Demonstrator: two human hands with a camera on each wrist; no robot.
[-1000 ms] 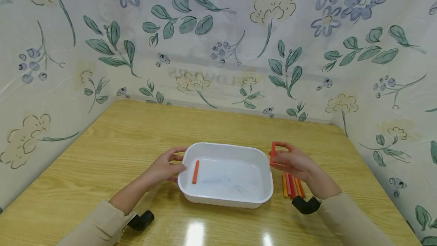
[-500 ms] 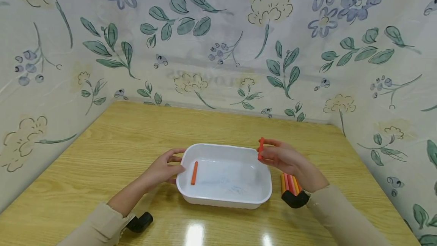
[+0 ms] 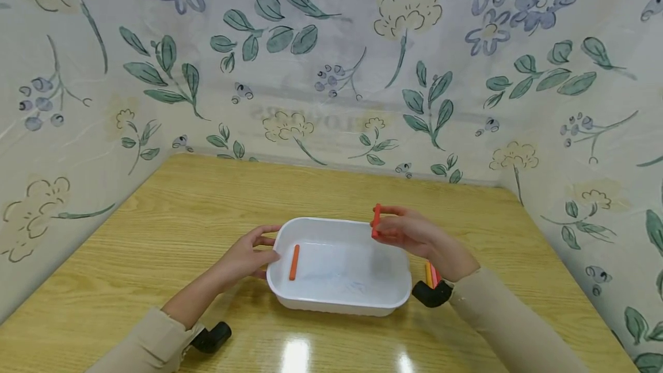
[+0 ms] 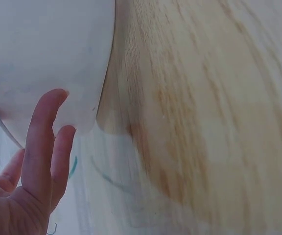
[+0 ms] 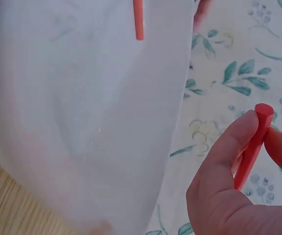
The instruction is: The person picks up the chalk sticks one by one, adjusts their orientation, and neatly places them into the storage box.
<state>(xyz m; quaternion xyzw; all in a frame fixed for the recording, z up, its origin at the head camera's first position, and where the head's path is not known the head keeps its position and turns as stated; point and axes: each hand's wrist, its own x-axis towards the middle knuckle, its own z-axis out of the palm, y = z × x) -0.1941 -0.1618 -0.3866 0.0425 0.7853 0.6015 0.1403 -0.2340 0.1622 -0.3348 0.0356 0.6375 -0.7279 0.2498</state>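
Note:
A white plastic tub (image 3: 336, 305) stands on the wooden table with one orange crayon (image 3: 294, 262) lying at its left end. My left hand (image 3: 251, 255) holds the tub's left end, thumb at the rim and fingers along the outer wall. In the left wrist view, two fingers (image 4: 40, 147) stretch along that wall. Over the tub's far right rim, my right hand (image 3: 414, 236) pinches a red crayon (image 3: 376, 221) by its sides, roughly upright. The right wrist view shows its six-sided end (image 5: 264, 109) above the thumb and finger.
Several yellow and red crayons (image 3: 434, 272) lie beside the tub's right end, partly hidden by the right wrist's black mount (image 3: 432, 293). Another black mount (image 3: 212, 337) sits at the left wrist. Flower-patterned cloth (image 3: 331, 102) walls the table's back and sides.
My right hand has carried the red crayon leftward, from beside the tub's right end to over its far rim. The left hand keeps its hold on the tub, and the orange crayon lies as before.

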